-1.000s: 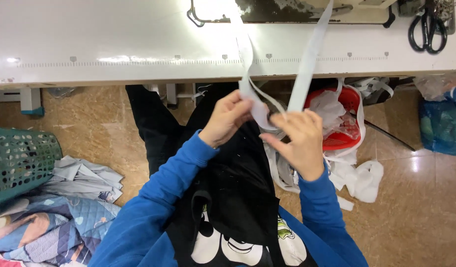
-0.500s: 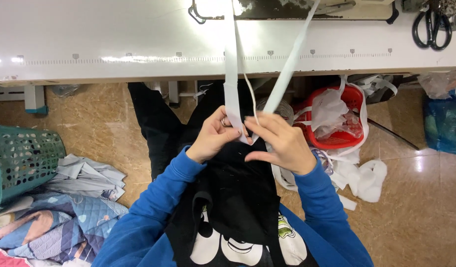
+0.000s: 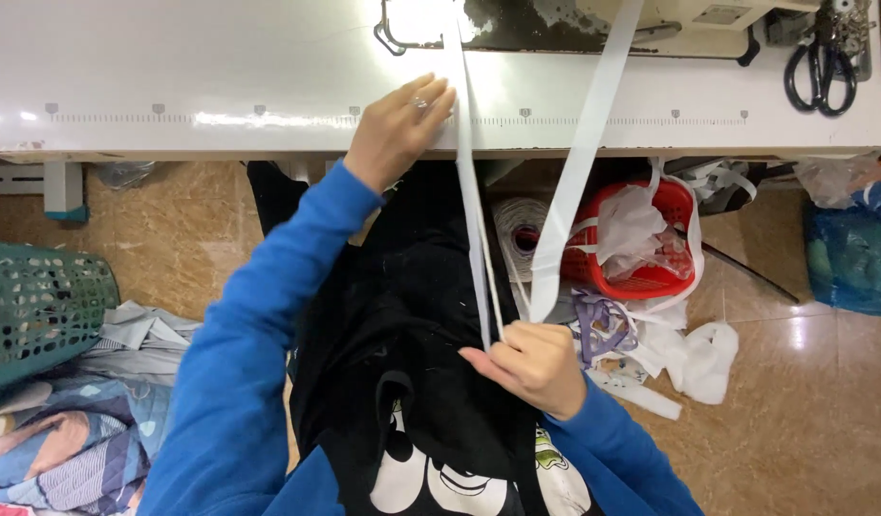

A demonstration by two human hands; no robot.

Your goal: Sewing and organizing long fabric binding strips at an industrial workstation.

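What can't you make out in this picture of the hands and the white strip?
Head view:
- Sewing machine: cut off by the top edge.
- White strip: its upper end is lost in glare.
- Right hand: its grip on the strip is hidden by its own fingers.
- Left hand: palm side faces away.
- Scissors: too small for detail.

Sewing machine cut off by top edge.
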